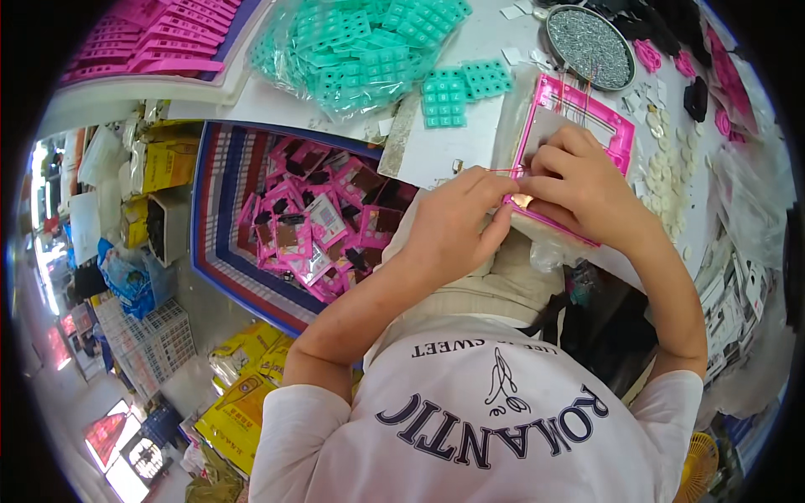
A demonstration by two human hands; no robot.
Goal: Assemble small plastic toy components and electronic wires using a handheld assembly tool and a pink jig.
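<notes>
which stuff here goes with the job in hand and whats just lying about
Seems part of the job:
pink frame, at the left hand and right hand
red wire, between the hands
teal keypads and metal bits, likely parts

Probably just lying about:
yellow packs, lower left
blue bag, far left

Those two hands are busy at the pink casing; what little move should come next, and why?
Perhaps tuck the thin red wire inside the pink casing: it shows beside the left hand at the casing's edge, and the right hand is already over the casing, fingertips close by.
</notes>
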